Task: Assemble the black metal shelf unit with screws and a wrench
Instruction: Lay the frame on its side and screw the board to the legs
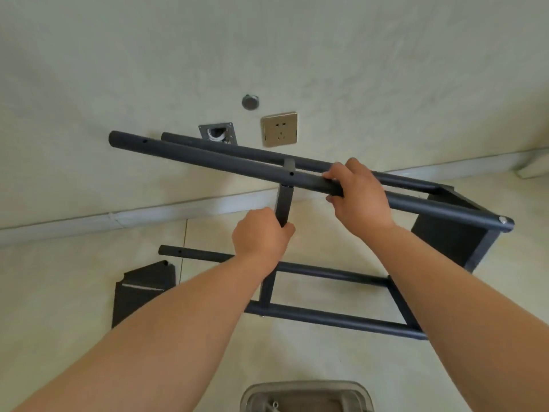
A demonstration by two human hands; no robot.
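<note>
Your left hand (261, 233) grips the crossbar (282, 208) while your right hand (356, 193) clasps the upper tube (208, 157), aligning its hole.

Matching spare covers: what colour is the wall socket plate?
Gold, a brushed metallic tone: wall socket plate, seen in the head view.

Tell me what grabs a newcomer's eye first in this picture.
Two bare forearms reach to centre frame: the right hand grips the upper tube of the black shelf frame, and the left hand grips a crossbar beneath it. A gold wall socket sits above, behind the frame.
</note>
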